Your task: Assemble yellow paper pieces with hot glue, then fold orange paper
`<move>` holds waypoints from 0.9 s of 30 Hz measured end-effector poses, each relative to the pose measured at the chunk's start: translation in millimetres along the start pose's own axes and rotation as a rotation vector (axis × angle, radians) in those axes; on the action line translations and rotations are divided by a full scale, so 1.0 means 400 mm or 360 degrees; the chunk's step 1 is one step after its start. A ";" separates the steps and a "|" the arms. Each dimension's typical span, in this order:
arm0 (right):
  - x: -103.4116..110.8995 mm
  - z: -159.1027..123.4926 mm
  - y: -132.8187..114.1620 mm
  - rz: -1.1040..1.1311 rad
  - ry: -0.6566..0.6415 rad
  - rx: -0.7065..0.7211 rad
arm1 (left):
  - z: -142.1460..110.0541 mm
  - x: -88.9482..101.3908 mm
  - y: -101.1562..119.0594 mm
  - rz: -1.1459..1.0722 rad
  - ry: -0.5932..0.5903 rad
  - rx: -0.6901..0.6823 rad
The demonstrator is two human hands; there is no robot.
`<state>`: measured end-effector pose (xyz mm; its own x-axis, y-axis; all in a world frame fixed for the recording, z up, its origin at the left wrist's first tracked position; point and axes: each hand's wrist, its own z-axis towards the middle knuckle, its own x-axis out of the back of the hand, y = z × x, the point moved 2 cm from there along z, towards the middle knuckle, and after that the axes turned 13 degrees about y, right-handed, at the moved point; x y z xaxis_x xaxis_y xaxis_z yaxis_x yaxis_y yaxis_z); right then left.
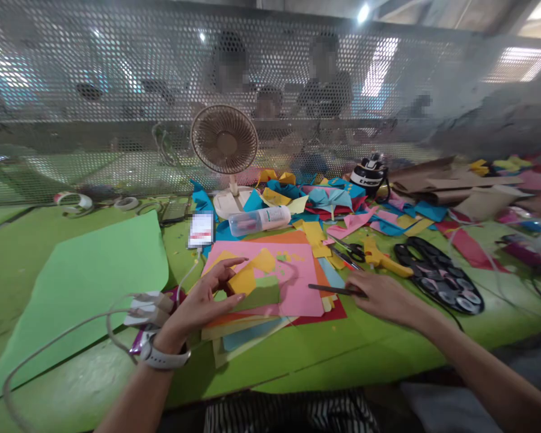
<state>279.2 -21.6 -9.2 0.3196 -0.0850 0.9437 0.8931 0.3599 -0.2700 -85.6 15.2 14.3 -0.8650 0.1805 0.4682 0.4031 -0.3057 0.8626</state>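
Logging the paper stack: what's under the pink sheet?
An orange sheet, a red sheet, a blue sheet and a cream sheet show past the edges of the pink sheet. Whatever lies wholly beneath is covered.

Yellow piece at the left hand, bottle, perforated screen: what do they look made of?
Yellow piece: matte paper or thin card, by its flat colour.
Bottle: probably clear plastic, glossy; pink shows through its wall.
Perforated screen: likely metal with a dull grey sheen, judging by its regular holes.

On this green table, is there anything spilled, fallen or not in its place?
A clear plastic bottle lies on its side rather than standing, though no spill shows. Crumpled blue, yellow and pink paper scraps are heaped messily beyond the flat pink paper sheet.
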 end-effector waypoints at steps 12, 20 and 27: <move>-0.014 0.049 0.019 0.1670 0.0249 -0.0772 | -0.001 -0.001 0.018 -0.0071 0.0009 -0.0006; -0.046 0.086 -0.006 0.1914 -0.0052 -0.0928 | -0.002 0.000 0.021 -0.0053 0.0049 -0.0005; -0.040 0.106 -0.043 0.2239 -0.0173 -0.0776 | 0.000 -0.001 0.013 -0.0054 -0.0028 0.0002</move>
<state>245.3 12.8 -11.4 0.9819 0.1348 -0.1334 -0.0960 -0.2535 -0.9626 -83.3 13.6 18.5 -0.8727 0.2072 0.4422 0.3741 -0.2982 0.8781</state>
